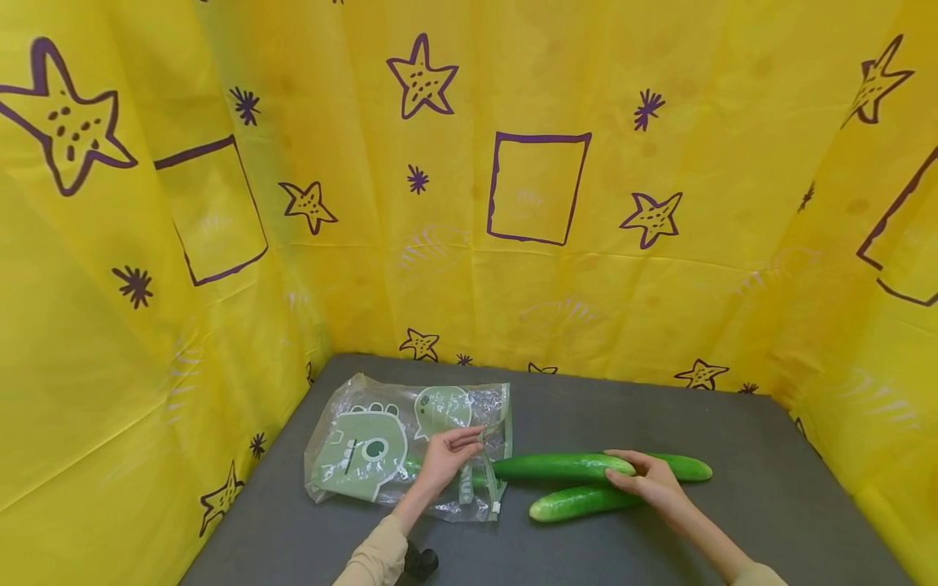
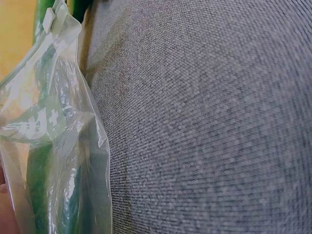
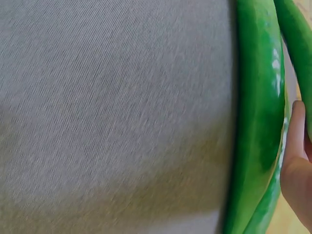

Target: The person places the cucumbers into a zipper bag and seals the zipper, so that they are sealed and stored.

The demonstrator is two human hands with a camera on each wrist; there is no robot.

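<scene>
My left hand [image 1: 444, 456] pinches the opening edge of a clear zip bag [image 1: 432, 505] printed with green cartoon figures. My right hand [image 1: 652, 480] grips the near end of a long green cucumber [image 1: 557, 466], fingers over the top and thumb at the front. Its far end reaches through the mouth into the bag, where green shows through the plastic. Just in front lies a second cucumber [image 1: 572, 503], partly under the right hand. Another cucumber [image 1: 689, 467] sticks out behind that hand. In the right wrist view, the front cucumber [image 3: 258, 97] lies beside the fingers.
Everything rests on a grey cloth-covered table [image 1: 762, 456]. Yellow curtains [image 1: 469, 285] with purple starfish drawings enclose its back and sides. A small black object [image 1: 421, 561] sits near the left forearm at the front. The bag's white slider [image 2: 49, 19] is at its near corner.
</scene>
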